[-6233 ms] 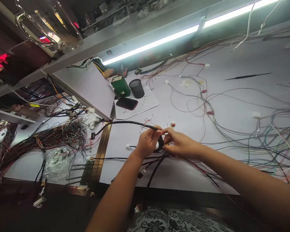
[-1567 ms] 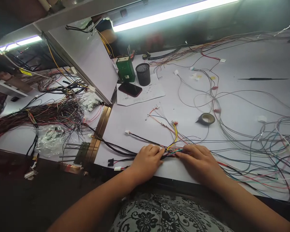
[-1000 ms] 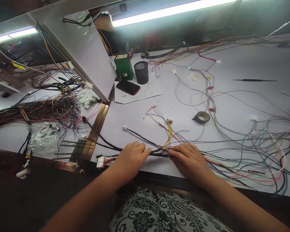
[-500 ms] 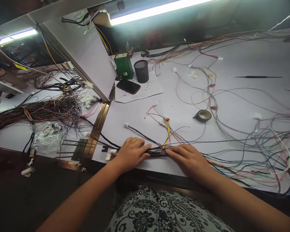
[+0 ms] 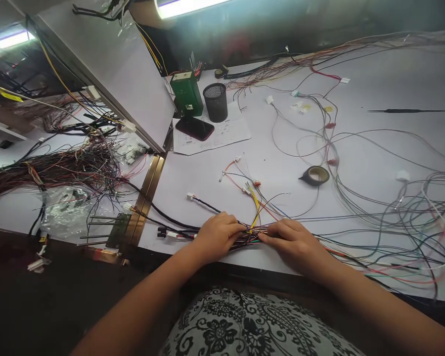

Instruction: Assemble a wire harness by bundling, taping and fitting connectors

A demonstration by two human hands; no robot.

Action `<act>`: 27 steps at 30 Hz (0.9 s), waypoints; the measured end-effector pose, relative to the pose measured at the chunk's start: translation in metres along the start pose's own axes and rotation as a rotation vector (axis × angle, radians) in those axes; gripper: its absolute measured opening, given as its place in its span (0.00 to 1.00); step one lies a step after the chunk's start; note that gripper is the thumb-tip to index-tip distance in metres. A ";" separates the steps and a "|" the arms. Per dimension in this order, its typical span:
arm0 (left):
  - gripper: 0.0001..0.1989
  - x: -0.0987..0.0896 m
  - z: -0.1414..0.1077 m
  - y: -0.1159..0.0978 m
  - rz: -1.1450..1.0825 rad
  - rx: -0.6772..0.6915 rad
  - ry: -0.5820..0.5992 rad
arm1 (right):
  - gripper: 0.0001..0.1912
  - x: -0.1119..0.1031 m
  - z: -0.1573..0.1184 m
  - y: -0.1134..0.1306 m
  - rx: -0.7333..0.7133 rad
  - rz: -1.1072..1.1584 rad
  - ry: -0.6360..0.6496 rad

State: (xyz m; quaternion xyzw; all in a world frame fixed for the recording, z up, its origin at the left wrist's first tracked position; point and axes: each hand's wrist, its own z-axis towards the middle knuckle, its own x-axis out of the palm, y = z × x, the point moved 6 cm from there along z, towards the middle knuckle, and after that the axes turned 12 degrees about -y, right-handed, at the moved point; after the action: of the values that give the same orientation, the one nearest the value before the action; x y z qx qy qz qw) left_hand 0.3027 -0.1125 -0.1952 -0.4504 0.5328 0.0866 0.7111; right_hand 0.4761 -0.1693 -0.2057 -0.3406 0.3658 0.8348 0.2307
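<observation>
A wire harness (image 5: 252,234) runs along the table's front edge, its bundled wires crossing under both hands. My left hand (image 5: 220,233) is closed round the black-sleeved part, thumb and fingers pinching near a yellow tie. Just right of that spot, my right hand (image 5: 287,239) grips the loose coloured wires with its fingertips. Yellow wires (image 5: 255,202) branch up between the hands. A short black branch ends in a white connector (image 5: 190,197). Left of my left hand lies a black connector (image 5: 162,232). The wires under the palms are hidden.
A roll of black tape (image 5: 316,175) lies to the right, with a thin black tool (image 5: 407,111) beyond. Loose wires (image 5: 411,222) spread at right. A phone (image 5: 195,128), mesh cup (image 5: 215,102) and green box (image 5: 187,94) stand on or by papers. A panel (image 5: 122,74) rises at left.
My left hand has slid right along the harness and its fingers have drawn together. My right hand's fingers have curled in on the wires. The view has shifted slightly.
</observation>
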 end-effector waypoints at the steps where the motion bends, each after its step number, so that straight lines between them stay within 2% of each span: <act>1: 0.14 -0.003 0.000 0.001 -0.010 -0.003 -0.014 | 0.19 0.001 -0.002 0.000 0.000 -0.010 0.002; 4: 0.15 -0.013 0.005 0.009 0.026 -0.071 -0.092 | 0.19 0.003 -0.005 -0.001 0.008 -0.056 0.012; 6: 0.13 -0.019 0.013 0.014 0.159 -0.080 -0.096 | 0.18 0.004 -0.005 0.000 0.010 -0.080 0.015; 9: 0.06 -0.020 0.027 0.010 0.370 0.064 0.011 | 0.18 0.002 -0.004 0.003 0.011 -0.088 0.022; 12: 0.05 -0.016 0.036 0.003 0.456 0.224 0.172 | 0.19 -0.002 -0.003 0.006 0.017 -0.101 0.019; 14: 0.07 -0.016 0.040 0.001 0.440 0.216 0.244 | 0.17 -0.005 -0.003 0.007 0.036 -0.117 0.007; 17: 0.12 -0.017 0.047 -0.003 0.366 0.172 0.245 | 0.15 -0.006 -0.003 0.007 0.056 -0.119 0.002; 22: 0.13 -0.010 0.050 -0.006 0.325 0.214 0.368 | 0.10 -0.003 -0.002 0.006 0.039 -0.096 -0.038; 27: 0.12 -0.012 0.043 0.000 0.234 0.189 0.274 | 0.07 -0.001 -0.002 0.004 0.075 -0.076 -0.040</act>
State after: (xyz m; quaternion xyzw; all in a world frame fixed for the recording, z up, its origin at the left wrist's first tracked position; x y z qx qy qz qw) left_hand 0.3268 -0.0768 -0.1843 -0.3244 0.6792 0.0562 0.6560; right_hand 0.4750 -0.1737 -0.2040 -0.3284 0.3789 0.8179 0.2821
